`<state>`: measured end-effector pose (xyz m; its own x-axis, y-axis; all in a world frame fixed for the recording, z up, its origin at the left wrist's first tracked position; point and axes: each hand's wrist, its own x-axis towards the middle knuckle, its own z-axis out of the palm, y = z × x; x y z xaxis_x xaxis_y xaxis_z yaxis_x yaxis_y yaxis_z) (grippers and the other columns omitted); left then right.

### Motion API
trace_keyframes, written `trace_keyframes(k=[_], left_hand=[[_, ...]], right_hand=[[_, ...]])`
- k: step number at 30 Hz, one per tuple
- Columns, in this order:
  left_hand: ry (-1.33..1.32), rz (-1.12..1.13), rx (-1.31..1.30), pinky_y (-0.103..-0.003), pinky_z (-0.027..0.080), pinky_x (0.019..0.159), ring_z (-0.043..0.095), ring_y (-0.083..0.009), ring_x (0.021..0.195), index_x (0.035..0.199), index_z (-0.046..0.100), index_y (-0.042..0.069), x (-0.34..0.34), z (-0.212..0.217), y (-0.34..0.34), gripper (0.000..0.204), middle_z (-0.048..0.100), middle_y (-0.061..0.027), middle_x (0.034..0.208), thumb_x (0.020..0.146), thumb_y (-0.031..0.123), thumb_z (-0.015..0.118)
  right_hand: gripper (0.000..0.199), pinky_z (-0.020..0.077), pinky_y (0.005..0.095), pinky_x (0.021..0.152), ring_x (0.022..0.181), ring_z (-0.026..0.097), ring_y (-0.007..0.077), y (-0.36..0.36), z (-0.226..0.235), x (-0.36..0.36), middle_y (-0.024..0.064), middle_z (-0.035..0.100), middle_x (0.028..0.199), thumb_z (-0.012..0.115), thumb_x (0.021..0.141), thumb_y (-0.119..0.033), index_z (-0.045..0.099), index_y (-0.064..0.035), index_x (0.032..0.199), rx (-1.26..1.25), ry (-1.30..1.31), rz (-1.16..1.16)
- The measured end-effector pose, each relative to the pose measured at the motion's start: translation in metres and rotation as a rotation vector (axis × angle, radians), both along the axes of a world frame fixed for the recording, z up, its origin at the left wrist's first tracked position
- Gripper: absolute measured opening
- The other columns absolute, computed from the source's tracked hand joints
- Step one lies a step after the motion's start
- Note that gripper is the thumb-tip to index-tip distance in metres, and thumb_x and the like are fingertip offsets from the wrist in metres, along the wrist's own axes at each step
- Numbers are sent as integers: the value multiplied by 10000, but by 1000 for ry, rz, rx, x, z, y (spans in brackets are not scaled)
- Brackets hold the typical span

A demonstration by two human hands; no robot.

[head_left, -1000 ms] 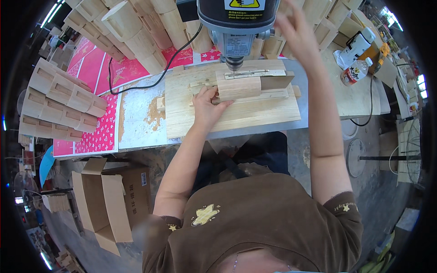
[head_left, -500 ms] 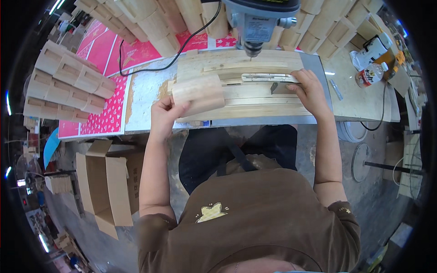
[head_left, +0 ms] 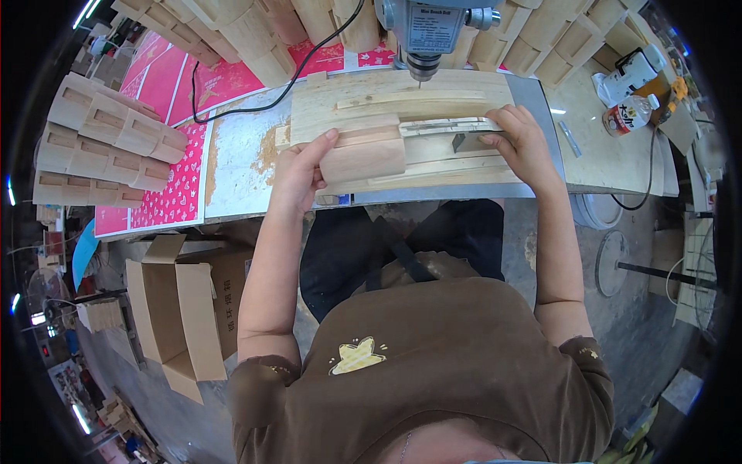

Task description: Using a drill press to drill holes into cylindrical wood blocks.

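My left hand [head_left: 301, 168] grips the left end of a rounded, pale wooden block [head_left: 363, 158], thumb on top. The block lies over a wooden board jig [head_left: 456, 168] on the bench. My right hand [head_left: 527, 148] pinches the right end of a narrow, light-coloured bar [head_left: 450, 126] between thumb and fingers. The bar's left end meets the block's right side; whether it goes inside cannot be seen. A small dark plate [head_left: 466, 142] juts out below the bar by my right thumb. Behind the jig stands a bench drill [head_left: 429, 35], its bit above the boards.
Stacks of similar wooden blocks [head_left: 116, 127] stand at left and along the back. A black cable [head_left: 290, 85] crosses the bench. At right are a bottle [head_left: 630, 116] and a marker pen [head_left: 570, 138]. An open cardboard box [head_left: 189, 309] sits on the floor at left.
My left hand has shifted the block rightward and turned it, so it now meets the bar's left end. My left thumb moved up onto its top. The right hand keeps its pinch on the bar.
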<state>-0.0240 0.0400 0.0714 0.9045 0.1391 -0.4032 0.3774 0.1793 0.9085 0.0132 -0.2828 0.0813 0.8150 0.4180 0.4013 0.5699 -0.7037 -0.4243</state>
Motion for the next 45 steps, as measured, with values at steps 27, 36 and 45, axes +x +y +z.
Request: trace_keyframes(k=[27, 36, 45], left_hand=[[-725, -119, 1113, -371, 268, 822, 491, -185, 854, 1071, 649, 133, 29, -71, -25, 548, 542, 22, 755, 571, 295, 803], [-742, -124, 1175, -367, 276, 805, 482, -187, 832, 1065, 651, 134, 32, -71, -31, 548, 522, 17, 743, 579, 342, 795], [-735, -128, 1170, -358, 283, 792, 481, -191, 799, 1060, 661, 144, 29, -71, -25, 532, 512, 4, 745, 582, 335, 796]], right_hand=[[322, 450, 327, 866, 898, 556, 287, 35, 19, 41, 127, 560, 962, 647, 736, 36, 554, -38, 1036, 438, -254, 19], [286, 445, 330, 639, 688, 581, 239, 52, 166, 100, 155, 594, 715, 487, 915, -277, 572, -5, 890, 318, -222, -308], [174, 344, 194, 573, 607, 455, 57, 48, 93, -9, -10, 469, 591, 533, 914, -120, 633, 19, 886, 263, -378, -231]])
